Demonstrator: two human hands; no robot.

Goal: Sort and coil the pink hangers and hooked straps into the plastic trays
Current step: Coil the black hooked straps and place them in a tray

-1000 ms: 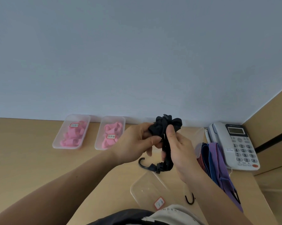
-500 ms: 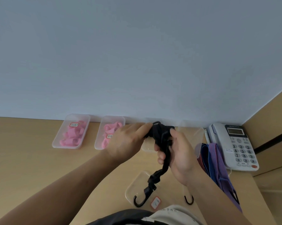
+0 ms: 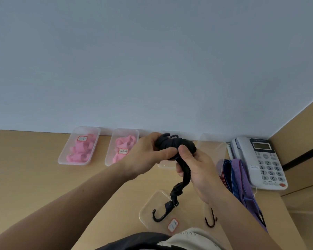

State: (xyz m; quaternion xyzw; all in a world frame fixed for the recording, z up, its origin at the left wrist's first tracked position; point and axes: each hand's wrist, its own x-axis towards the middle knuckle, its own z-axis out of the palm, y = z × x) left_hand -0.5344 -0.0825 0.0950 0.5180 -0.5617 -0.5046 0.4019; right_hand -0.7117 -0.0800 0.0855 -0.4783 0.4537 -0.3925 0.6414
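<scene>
Pale wooden desk (image 3: 35, 168), coiled black strap (image 3: 175, 143)

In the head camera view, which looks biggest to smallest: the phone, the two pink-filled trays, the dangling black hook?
1. Phone.
2. Left pink-filled tray and right pink-filled tray: about alike, not ranked.
3. Dangling black hook, smallest though nearest the camera.
</scene>
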